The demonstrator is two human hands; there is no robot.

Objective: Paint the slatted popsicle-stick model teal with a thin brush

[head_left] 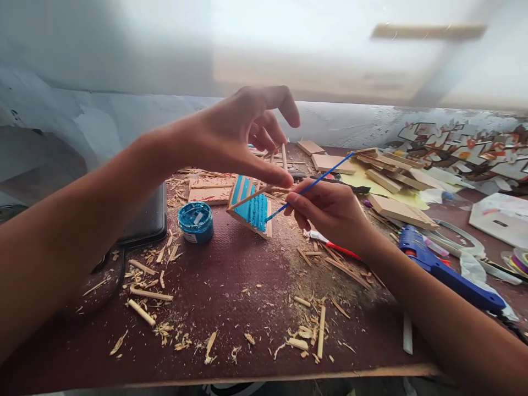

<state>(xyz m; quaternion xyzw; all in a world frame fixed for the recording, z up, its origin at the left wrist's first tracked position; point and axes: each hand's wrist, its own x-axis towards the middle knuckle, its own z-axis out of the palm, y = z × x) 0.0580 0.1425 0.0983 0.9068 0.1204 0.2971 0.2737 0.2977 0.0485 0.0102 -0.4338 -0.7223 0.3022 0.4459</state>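
My left hand point(259, 132) reaches over from the left and pinches a thin stick of a small wooden model point(249, 206) between thumb and fingers, so the model sits tilted. Bright blue paint covers most of its slatted face, while some strips at the edge are bare wood. A slim blue paintbrush point(325, 174) is gripped in my right hand point(325, 206), its tip touching the painted slats at their right side. Just left of the model stands an uncapped jar of blue paint point(196, 223), with paint smeared around its inner wall.
Wood shavings and stick offcuts point(142, 312) litter the maroon tabletop point(198, 297). A blue glue gun point(445, 269) lies at the right, near stacked wooden blocks point(402, 212). Behind my right hand is a red-handled tool point(342, 250). A black case point(144, 214) stands at the left.
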